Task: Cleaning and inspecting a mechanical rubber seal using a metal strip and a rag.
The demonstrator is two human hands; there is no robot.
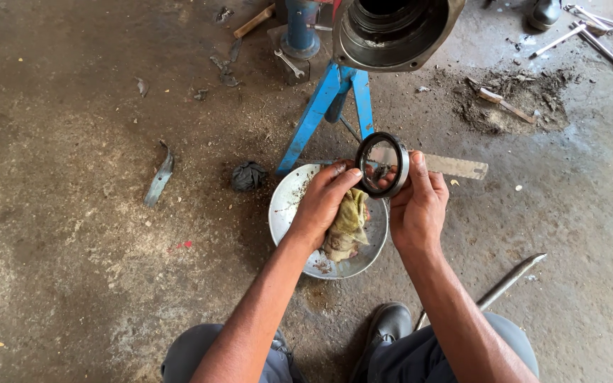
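Right hand [418, 206] pinches the dark metal bearing ring [382, 164] upright over the round steel bowl [285, 206], giving the left hand [321, 202], closed on a yellowish rag [348, 225], access to it.

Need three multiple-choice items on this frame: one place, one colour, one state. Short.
1. Where is the metal bowl?
A. on a bench
B. on the floor under both hands
C. on the stand

2. What colour are the stand legs?
A. blue
B. red
C. yellow

3. What does the left hand hold?
A. a wrench
B. nothing
C. a rag

Key:
1. B, since it sits on the concrete below the hands.
2. A, as the painted legs show.
3. C, since the cloth is bunched in its grip, while the right hand steadies the dark metal ring.
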